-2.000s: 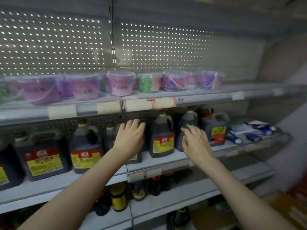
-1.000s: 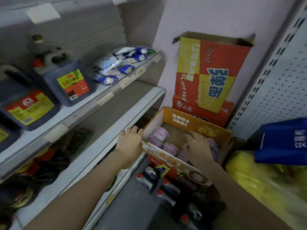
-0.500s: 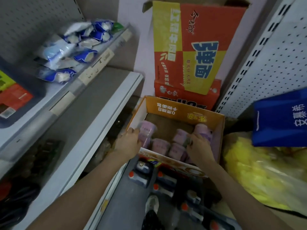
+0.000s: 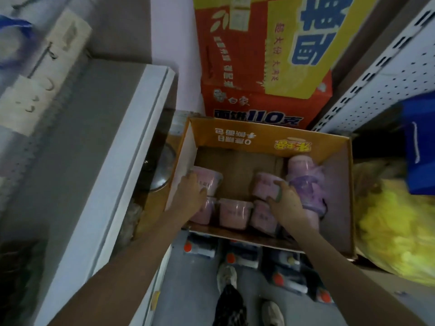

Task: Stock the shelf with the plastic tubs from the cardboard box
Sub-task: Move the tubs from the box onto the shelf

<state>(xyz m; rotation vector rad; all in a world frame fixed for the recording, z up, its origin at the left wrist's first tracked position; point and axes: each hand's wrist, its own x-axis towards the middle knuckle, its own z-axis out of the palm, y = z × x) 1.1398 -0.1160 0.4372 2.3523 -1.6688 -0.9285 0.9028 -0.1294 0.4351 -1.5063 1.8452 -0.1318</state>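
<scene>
An open orange cardboard box (image 4: 263, 140) sits on the floor and holds several pink plastic tubs. My left hand (image 4: 190, 196) grips a pink tub (image 4: 209, 180) at the box's left wall. My right hand (image 4: 286, 198) curls round another pink tub (image 4: 266, 185) near the middle. A purple tub (image 4: 306, 182) stands against the right side, and more pink tubs (image 4: 235, 211) line the near wall. The shelf (image 4: 98, 147) runs along the left.
A tall red and yellow carton (image 4: 266, 55) stands behind the box. A yellow bag (image 4: 395, 229) and a blue bag (image 4: 421, 147) lie to the right. Bottles with red caps (image 4: 200, 248) lie on the floor near my shoes (image 4: 227, 277).
The view swung from the upper shelves down to the box. Both hands went into the box and closed round two pink tubs.
</scene>
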